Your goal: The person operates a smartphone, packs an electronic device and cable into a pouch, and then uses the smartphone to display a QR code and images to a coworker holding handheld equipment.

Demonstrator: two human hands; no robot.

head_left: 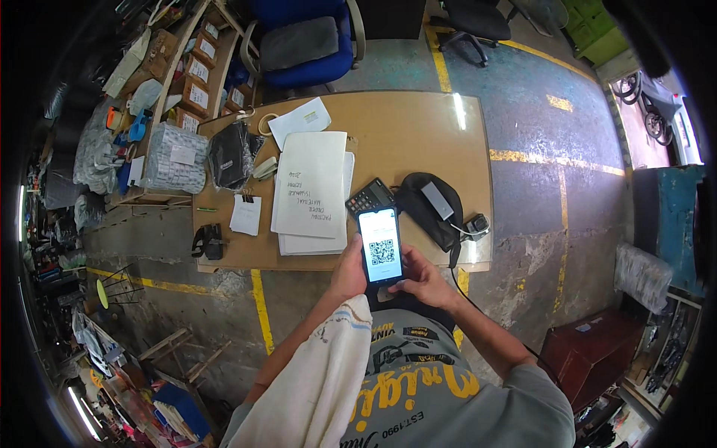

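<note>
Just below the frame's centre, both hands grip a black slab smartphone (381,254) with a lit white screen showing a square code: left hand (348,270) clasps its left edge, right hand (423,280) its lower right. It hovers over the near edge of the brown wooden table (418,134), beside a black calculator (370,196). The checking step seems underway; keeping the screen steady matters now.

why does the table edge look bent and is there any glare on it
In the head view, the fisheye lens bows the table edges and the yellow floor lines toward the rim; a bright streak of glare lies on the tabletop. The phone, held in both hands, is sharp and brightly lit, while the frame's corners go black.
</note>
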